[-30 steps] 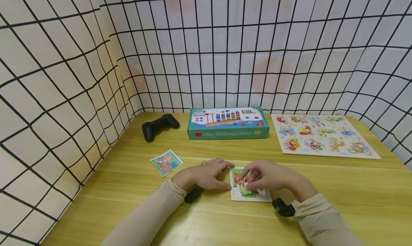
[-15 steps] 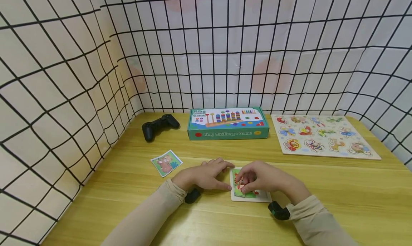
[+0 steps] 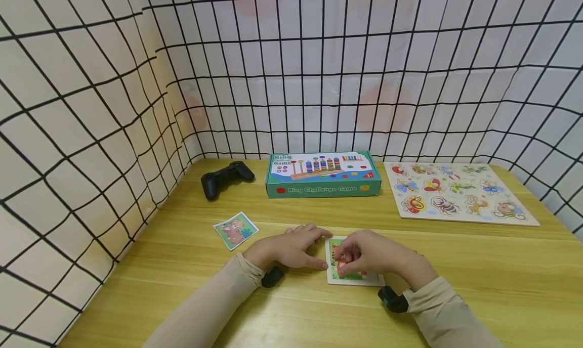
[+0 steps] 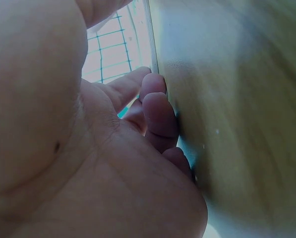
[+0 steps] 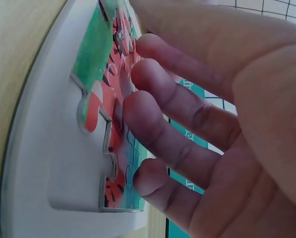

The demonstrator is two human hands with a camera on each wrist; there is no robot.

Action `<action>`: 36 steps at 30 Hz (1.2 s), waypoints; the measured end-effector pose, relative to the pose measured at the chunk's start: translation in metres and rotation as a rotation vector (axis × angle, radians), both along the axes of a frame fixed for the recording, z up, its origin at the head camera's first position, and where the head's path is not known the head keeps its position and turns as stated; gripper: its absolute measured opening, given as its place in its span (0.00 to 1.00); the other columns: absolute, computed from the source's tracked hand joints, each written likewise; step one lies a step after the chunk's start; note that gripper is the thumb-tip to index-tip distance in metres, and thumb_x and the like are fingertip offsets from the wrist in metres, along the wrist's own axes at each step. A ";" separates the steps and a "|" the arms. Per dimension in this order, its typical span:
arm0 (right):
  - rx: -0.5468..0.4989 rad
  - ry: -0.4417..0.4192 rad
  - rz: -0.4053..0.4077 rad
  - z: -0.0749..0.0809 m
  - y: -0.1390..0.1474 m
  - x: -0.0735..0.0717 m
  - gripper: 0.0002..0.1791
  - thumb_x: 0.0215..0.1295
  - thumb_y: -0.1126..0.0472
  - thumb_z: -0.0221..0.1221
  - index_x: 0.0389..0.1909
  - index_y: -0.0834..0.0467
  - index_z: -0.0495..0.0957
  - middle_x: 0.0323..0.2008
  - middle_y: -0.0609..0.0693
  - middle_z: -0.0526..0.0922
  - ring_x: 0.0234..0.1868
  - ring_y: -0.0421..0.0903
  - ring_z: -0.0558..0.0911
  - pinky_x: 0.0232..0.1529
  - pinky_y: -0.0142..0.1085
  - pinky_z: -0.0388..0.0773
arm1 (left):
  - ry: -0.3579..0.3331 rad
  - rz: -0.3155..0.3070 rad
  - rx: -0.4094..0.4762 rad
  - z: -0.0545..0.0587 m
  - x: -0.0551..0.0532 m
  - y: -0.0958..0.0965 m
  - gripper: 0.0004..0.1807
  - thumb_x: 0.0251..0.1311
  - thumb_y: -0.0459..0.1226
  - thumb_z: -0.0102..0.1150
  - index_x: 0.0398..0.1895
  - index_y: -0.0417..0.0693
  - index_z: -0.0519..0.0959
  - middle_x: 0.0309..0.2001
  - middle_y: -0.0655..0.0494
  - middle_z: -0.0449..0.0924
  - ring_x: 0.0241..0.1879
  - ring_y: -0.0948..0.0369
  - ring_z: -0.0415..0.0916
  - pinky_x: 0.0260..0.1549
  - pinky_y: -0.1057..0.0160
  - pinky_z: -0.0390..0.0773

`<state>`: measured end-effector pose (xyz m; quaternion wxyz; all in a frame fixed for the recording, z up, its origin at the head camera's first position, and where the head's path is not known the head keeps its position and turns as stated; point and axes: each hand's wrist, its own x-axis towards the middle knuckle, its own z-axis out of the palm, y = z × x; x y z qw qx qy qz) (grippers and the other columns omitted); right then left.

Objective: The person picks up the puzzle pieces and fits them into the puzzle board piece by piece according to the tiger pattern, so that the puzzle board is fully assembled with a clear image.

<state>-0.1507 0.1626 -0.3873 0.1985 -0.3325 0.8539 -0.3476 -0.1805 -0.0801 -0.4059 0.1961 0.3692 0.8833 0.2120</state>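
Note:
A white-framed jigsaw puzzle board [image 3: 375,279] with a red-and-green animal picture lies flat on the table. At its left edge my left hand [image 3: 291,246] rests, thumb and index finger spread and touching the frame. My right hand [image 3: 375,254] is over the board, thumb and fingertips bent down around a puzzle piece [image 5: 93,49] at the left of the picture. Several joined pieces fill part of the recess in the right wrist view, and a bare white area shows beside them. The right hand covers much of the picture. The left wrist view shows the left palm and loosely curled fingers [image 4: 160,116].
A small picture card [image 3: 236,230] lies left of the left hand. Behind stand a black game controller [image 3: 226,179] and a green Ring Challenge Game box [image 3: 323,176]. An insect puzzle board [image 3: 460,192] lies back right. Black-gridded white walls [image 3: 314,85] enclose the table.
My right hand has moved slightly left and brought the puzzle piece, earlier tilted above the board, down into the picture at its left. The left hand has stayed at the frame.

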 end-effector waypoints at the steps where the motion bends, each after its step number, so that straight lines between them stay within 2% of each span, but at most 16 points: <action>1: -0.004 -0.002 0.001 0.000 0.000 0.000 0.10 0.60 0.57 0.73 0.40 0.56 0.86 0.25 0.42 0.79 0.26 0.38 0.76 0.29 0.32 0.74 | 0.000 0.001 -0.001 0.000 0.000 0.000 0.38 0.64 0.59 0.62 0.74 0.59 0.64 0.54 0.65 0.65 0.55 0.64 0.63 0.51 0.57 0.59; 7: 0.010 0.050 0.005 -0.001 0.001 -0.001 0.13 0.52 0.55 0.78 0.34 0.54 0.85 0.25 0.41 0.79 0.28 0.38 0.76 0.31 0.33 0.75 | 0.007 0.001 -0.001 0.000 0.000 0.001 0.38 0.64 0.59 0.63 0.73 0.59 0.64 0.54 0.65 0.65 0.54 0.64 0.63 0.50 0.57 0.59; 10: 0.023 0.071 -0.005 -0.002 0.002 -0.001 0.14 0.51 0.53 0.78 0.33 0.53 0.85 0.26 0.41 0.79 0.28 0.38 0.76 0.31 0.33 0.75 | 0.010 -0.004 -0.001 0.001 0.000 0.002 0.38 0.64 0.59 0.63 0.73 0.58 0.64 0.54 0.65 0.65 0.54 0.64 0.64 0.50 0.57 0.59; 16: 0.024 0.068 -0.008 -0.002 0.000 0.000 0.13 0.52 0.54 0.78 0.33 0.53 0.85 0.26 0.41 0.79 0.28 0.38 0.76 0.31 0.33 0.75 | 0.011 -0.014 -0.004 0.001 0.000 0.001 0.38 0.64 0.58 0.62 0.73 0.58 0.64 0.54 0.65 0.65 0.53 0.64 0.63 0.50 0.57 0.60; 24: 0.043 0.045 -0.012 0.000 -0.004 -0.001 0.05 0.56 0.57 0.74 0.32 0.52 0.89 0.23 0.39 0.80 0.21 0.36 0.75 0.25 0.31 0.72 | 0.011 -0.011 -0.002 0.000 0.000 0.000 0.38 0.64 0.59 0.62 0.74 0.58 0.64 0.55 0.65 0.65 0.54 0.64 0.63 0.52 0.56 0.60; 31: 0.056 0.055 -0.024 0.001 -0.001 0.001 0.08 0.57 0.53 0.74 0.34 0.51 0.88 0.26 0.40 0.78 0.26 0.38 0.76 0.30 0.33 0.74 | -0.004 0.004 -0.010 0.001 0.002 0.001 0.38 0.66 0.59 0.59 0.75 0.58 0.63 0.56 0.64 0.66 0.54 0.63 0.63 0.52 0.55 0.59; 36: 0.052 0.053 -0.048 0.007 0.012 0.000 0.11 0.56 0.52 0.75 0.37 0.51 0.86 0.26 0.41 0.79 0.29 0.40 0.76 0.32 0.34 0.74 | -0.010 0.008 -0.015 0.002 0.004 0.001 0.41 0.65 0.61 0.58 0.78 0.58 0.61 0.54 0.64 0.65 0.52 0.64 0.63 0.50 0.57 0.59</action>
